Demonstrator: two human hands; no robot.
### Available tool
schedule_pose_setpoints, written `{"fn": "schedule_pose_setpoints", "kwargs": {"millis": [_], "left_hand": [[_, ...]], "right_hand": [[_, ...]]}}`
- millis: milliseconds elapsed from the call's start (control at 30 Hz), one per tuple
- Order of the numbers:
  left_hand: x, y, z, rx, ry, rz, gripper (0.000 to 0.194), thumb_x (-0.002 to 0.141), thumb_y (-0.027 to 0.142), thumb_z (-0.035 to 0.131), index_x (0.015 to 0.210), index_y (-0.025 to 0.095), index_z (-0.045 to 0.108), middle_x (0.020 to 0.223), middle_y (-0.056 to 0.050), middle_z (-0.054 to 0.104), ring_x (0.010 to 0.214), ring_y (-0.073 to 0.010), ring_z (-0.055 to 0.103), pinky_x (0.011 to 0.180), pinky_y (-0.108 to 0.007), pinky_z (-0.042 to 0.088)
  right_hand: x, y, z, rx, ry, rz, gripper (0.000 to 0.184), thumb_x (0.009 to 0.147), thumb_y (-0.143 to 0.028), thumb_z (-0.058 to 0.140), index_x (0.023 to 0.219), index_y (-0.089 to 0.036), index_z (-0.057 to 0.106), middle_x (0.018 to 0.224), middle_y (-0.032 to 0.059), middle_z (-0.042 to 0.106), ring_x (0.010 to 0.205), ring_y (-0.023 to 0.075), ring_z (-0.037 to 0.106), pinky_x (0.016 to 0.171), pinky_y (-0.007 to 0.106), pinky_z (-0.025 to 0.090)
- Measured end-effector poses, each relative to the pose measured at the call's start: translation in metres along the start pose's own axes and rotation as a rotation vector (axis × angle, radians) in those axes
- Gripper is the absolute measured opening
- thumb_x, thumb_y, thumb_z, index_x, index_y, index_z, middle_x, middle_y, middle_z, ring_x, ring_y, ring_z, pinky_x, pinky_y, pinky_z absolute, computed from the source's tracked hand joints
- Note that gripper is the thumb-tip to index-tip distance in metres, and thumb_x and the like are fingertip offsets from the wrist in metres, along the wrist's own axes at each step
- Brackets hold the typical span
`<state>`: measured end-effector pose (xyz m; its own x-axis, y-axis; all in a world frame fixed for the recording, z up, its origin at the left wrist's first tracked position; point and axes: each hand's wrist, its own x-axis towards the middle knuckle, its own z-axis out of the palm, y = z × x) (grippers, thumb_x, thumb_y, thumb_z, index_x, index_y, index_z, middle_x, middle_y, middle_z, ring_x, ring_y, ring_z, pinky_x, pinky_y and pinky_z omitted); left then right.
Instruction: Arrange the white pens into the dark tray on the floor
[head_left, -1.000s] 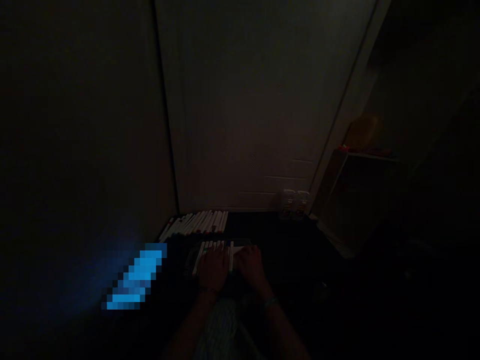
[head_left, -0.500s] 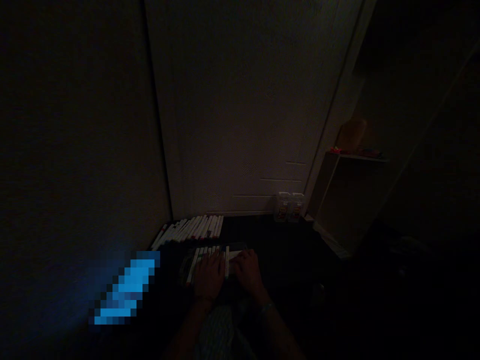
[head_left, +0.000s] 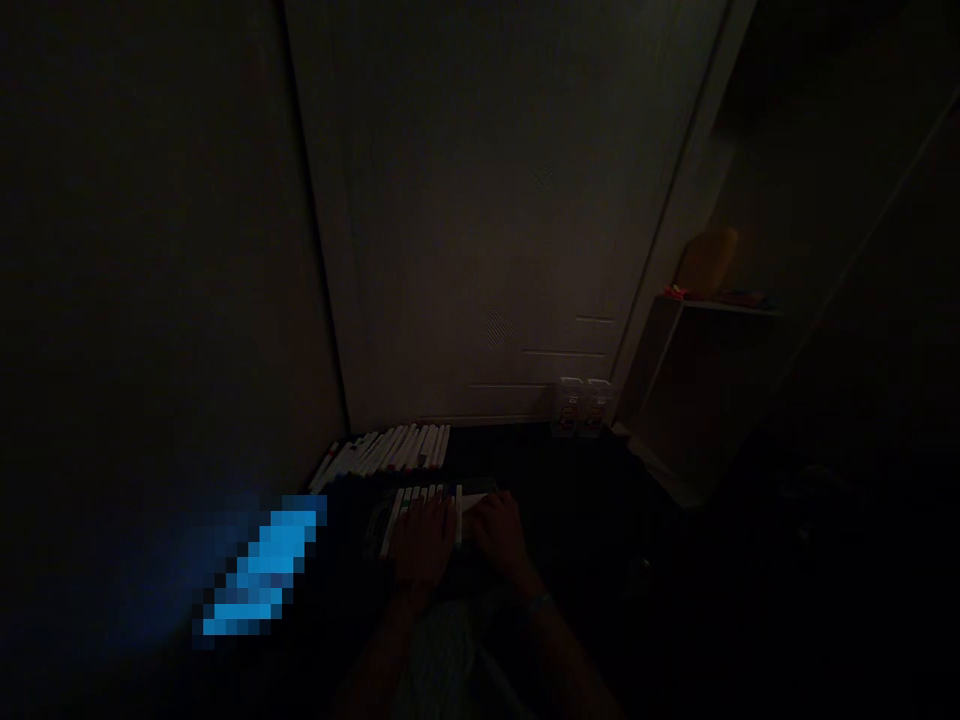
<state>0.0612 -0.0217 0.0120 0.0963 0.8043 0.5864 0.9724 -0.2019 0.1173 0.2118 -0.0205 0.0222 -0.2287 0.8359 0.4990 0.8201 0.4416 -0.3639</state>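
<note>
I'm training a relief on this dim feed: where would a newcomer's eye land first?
Probably on the bright blue pixelated patch at lower left, glowing in a very dark view. Next come the loose white markers spread along the back left, then the nearer row of white markers at lower centre, with the left hand over it and the right hand just to its right.

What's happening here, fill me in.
In dim light, a person's left hand lies over a row of white marker-like sticks. The right hand is at a pale, flat piece beside them; its grip is too dark to tell. More white sticks lie beyond, near the wall, and two clear containers stand farther right.
</note>
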Motion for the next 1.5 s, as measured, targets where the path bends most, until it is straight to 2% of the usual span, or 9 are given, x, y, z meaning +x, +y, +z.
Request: {"fn": "schedule_pose_setpoints", "kwargs": {"millis": [367,467,633,1133,1333,1500], "left_hand": [[0.0004,0.0027,0.0011,-0.004,0.014,-0.033,0.038,0.087,0.037,0.032,0.112,0.025,0.058,0.123,-0.004,0.056,0.115,-0.0263,0.044,0.092,-0.042,0.033],[0.0002,0.0034,0.0011,-0.005,0.011,-0.038,0.039,0.087,0.038,0.032,0.113,0.024,0.057,0.121,-0.005,0.057,0.114,-0.0261,0.045,0.093,-0.042,0.032],[0.0005,0.0038,-0.0013,-0.048,0.006,-0.036,0.038,0.087,0.038,0.032,0.112,0.025,0.058,0.119,-0.004,0.058,0.114,-0.0249,0.045,0.094,-0.041,0.031],[0.0013,0.0071,-0.0046,-0.038,0.021,-0.07,0.038,0.086,0.039,0.033,0.111,0.026,0.059,0.118,-0.003,0.059,0.114,-0.0253,0.045,0.092,-0.041,0.033],[0.0025,0.0069,-0.0048,-0.041,0.024,-0.069,0.04,0.086,0.039,0.033,0.114,0.022,0.056,0.114,-0.007,0.061,0.111,-0.0258,0.047,0.091,-0.041,0.033],[0.0024,0.0064,-0.0041,-0.018,0.018,-0.073,0.042,0.087,0.039,0.031,0.117,0.02,0.054,0.113,-0.008,0.061,0.111,-0.0257,0.047,0.091,-0.04,0.033]], "right_hand": [[0.0004,0.0029,0.0034,0.054,0.024,0.009,0.018,0.082,-0.019,0.05,0.092,-0.025,0.064,0.093,0.002,0.059,0.095,0.0192,0.044,0.087,0.034,0.03],[0.0004,0.0023,0.0014,0.067,0.039,0.007,0.021,0.08,-0.017,0.051,0.097,-0.025,0.061,0.095,0.0017,0.059,0.096,0.0195,0.044,0.088,0.034,0.03],[0.0004,0.0008,-0.0012,0.08,0.069,-0.018,0.037,0.081,-0.016,0.049,0.116,-0.026,0.052,0.108,0.0021,0.057,0.101,0.0203,0.043,0.091,0.036,0.029],[-0.0008,-0.0013,-0.003,0.066,0.077,0.047,0.042,0.083,-0.018,0.044,0.125,-0.022,0.044,0.11,0.0051,0.057,0.097,0.0199,0.045,0.086,0.033,0.034],[-0.0004,-0.0029,-0.0032,-0.003,0.03,0.024,0.036,0.085,-0.02,0.044,0.12,-0.025,0.05,0.111,0.0045,0.057,0.101,0.0204,0.043,0.088,0.035,0.031],[-0.0001,-0.0034,-0.0051,-0.005,-0.012,-0.012,0.029,0.085,-0.021,0.046,0.11,-0.029,0.059,0.1,0.0027,0.059,0.098,0.0194,0.043,0.087,0.034,0.03]]}}
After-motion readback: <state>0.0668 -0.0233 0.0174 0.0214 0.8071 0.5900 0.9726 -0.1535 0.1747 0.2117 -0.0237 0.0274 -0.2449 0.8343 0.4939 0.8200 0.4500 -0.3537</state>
